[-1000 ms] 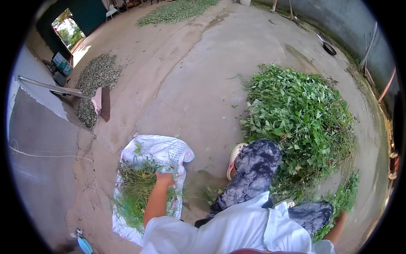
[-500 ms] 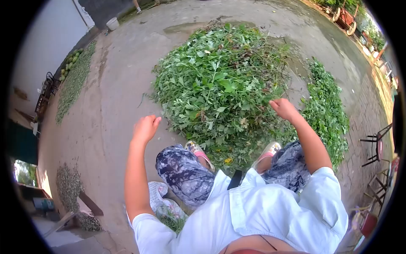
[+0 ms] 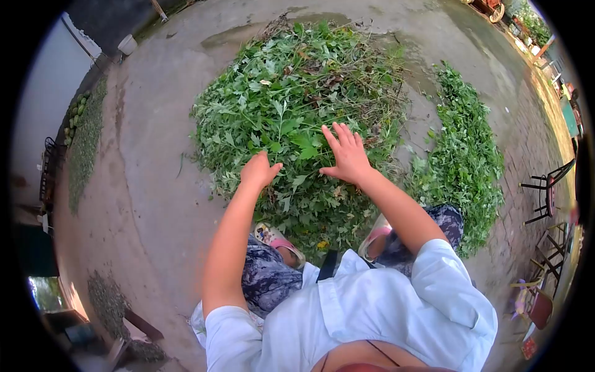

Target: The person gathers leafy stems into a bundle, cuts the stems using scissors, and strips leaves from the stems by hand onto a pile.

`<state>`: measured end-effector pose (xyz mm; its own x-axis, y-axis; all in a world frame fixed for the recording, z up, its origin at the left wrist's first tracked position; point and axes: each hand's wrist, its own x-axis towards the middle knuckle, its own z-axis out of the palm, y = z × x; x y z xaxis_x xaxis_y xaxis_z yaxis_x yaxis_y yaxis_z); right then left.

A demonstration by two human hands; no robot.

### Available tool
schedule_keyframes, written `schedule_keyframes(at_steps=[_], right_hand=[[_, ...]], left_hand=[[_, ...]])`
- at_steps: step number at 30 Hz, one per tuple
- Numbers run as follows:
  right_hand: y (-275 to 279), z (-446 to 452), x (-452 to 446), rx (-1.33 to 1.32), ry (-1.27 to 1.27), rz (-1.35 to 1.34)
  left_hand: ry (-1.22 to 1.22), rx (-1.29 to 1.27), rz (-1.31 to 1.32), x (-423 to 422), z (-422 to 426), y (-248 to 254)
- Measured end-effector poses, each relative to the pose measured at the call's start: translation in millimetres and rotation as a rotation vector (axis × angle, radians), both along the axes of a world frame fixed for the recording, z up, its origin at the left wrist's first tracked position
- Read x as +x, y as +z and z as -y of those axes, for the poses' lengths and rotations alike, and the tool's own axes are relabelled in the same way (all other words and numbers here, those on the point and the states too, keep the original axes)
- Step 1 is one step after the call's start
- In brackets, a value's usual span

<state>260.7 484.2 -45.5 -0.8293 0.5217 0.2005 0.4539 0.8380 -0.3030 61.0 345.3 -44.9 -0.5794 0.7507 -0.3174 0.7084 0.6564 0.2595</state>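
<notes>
Plainly, the leafy heap [image 3: 297, 93] lies on the floor [image 3: 158, 204], well in from its edges. Our right hand [image 3: 349, 162] has its grip wide; whether our curled left hand [image 3: 258, 172] holds anything, we cannot tell. It looks light and limp, best taken in loose handfuls.

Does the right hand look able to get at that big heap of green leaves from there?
Very likely yes. The right hand is open and spread over the big leafy heap, and nothing seems to block its way. Whether it already touches the leaves is hard to tell.
</notes>
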Motion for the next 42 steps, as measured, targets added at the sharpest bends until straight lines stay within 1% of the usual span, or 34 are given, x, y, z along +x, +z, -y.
schedule_keyframes(at_steps=[2,4,6,7,8,9,10,11,12,13,14,15,18,19,21,22,24,25,26,27,28,29,30,31,32,33,34,36,37,38,39,40,41,42], right_hand=[[-2.3,-6.5,-23.4,0.049,0.009,0.263],[-17.2,-14.9,-42.1,0.048,0.008,0.295],[-31.7,-24.7,-56.0,0.091,-0.002,0.432],[-44.9,-30.0,-59.8,0.271,-0.028,0.333],[-56.0,-40.3,-64.2,0.274,-0.024,0.334],[-59.1,-52.7,-70.4,0.159,-0.049,0.374],[-66.3,-64.5,-73.6,0.044,-0.075,0.414],[-76.2,-74.4,-69.0,0.143,-0.054,0.145],[-60.5,-82.0,-70.9,-0.034,-0.088,0.143],[-46.3,-89.6,-68.3,-0.071,-0.096,0.062],[-29.7,-95.9,-64.3,-0.104,-0.102,-0.019],[0.5,-97.2,-61.6,-0.144,-0.121,-0.043],[86.7,-98.7,-52.8,-0.216,-0.176,-0.056],[108.5,-95.1,-48.4,-0.202,-0.205,-0.096],[129.5,-98.4,-41.0,-0.189,-0.217,-0.149],[125.3,-105.8,-42.1,-0.158,-0.106,-0.313],[134.1,-95.8,-36.7,-0.524,-0.067,-0.499],[129.9,-93.5,-38.1,-0.524,-0.068,-0.493],[119.7,-94.9,-41.3,-0.475,-0.122,-0.421],[106.1,-97.6,-43.5,-0.426,-0.175,-0.348],[88.0,-102.9,-44.8,-0.385,-0.142,-0.319],[64.5,-114.9,-51.2,-0.358,-0.272,-0.257],[43.6,-124.1,-54.8,-0.332,-0.403,-0.192],[31.7,-125.6,-52.3,-0.334,-0.404,-0.187],[21.1,-128.8,-50.0,-0.180,-0.536,-0.204],[15.7,-129.9,-49.1,-0.024,-0.664,-0.220],[21.0,-124.1,-47.3,-0.024,-0.664,-0.216],[29.9,-106.2,-36.3,0.125,-0.443,-0.449],[31.0,-94.3,-34.3,-0.017,-0.322,-0.468],[35.4,-73.3,-34.0,-0.365,-0.253,-0.422],[34.6,-52.2,-35.4,-0.547,-0.163,-0.305],[23.9,-33.4,-37.7,-0.676,-0.039,-0.190],[14.2,-16.5,-42.8,-0.709,0.062,-0.067],[-11.9,-4.1,-48.8,-0.662,0.114,-0.076]], left_hand=[[0.116,-0.028,0.124,3.6,-18.4,-11.3],[0.162,-0.041,0.181,11.7,-25.9,-25.1],[0.141,-0.012,0.165,9.1,-29.6,-50.3],[0.145,-0.010,0.168,3.5,-33.0,-48.7],[0.181,0.047,0.251,-8.1,-34.4,-44.9],[0.216,0.104,0.333,-19.6,-32.8,-41.9],[0.191,0.364,0.212,-29.0,-26.8,-39.8],[0.270,0.476,0.315,-41.6,-21.3,-36.5],[0.415,0.578,0.398,-50.9,-16.8,-26.6],[0.541,0.665,0.626,-47.2,-12.1,9.8],[0.592,0.807,0.796,-42.4,-9.3,35.7],[0.612,0.901,0.897,-40.6,-5.4,53.4],[0.617,1.156,0.954,-33.9,0.6,89.6],[0.621,1.157,0.958,-28.4,3.6,101.0],[0.583,1.320,0.952,-16.9,7.5,119.6],[0.586,1.320,0.955,-11.2,10.6,124.2],[0.656,1.383,0.946,-0.9,17.0,127.9],[0.668,1.383,0.955,-0.6,21.4,121.3],[0.673,1.383,0.959,0.1,23.5,112.2],[0.713,1.299,0.937,1.3,25.7,100.3],[0.749,1.215,0.913,2.3,27.4,87.5],[0.754,1.110,0.903,2.3,28.0,74.3],[0.757,1.105,0.905,4.0,28.4,62.6],[0.749,1.000,0.887,5.8,28.0,51.9],[0.739,0.896,0.868,6.6,27.0,41.4],[0.741,0.892,0.870,7.8,26.3,30.6],[0.763,0.864,0.873,9.0,25.5,19.2],[0.789,0.833,0.884,10.6,21.4,-8.4],[0.804,0.801,0.868,11.2,17.7,-25.2],[0.821,0.766,0.852,13.3,15.0,-40.1],[0.855,0.750,0.889,17.8,11.0,-50.7],[0.897,0.793,0.957,23.0,8.0,-62.7],[0.902,0.804,0.934,28.9,5.4,-75.6],[0.908,0.814,0.910,35.4,3.0,-85.0]])
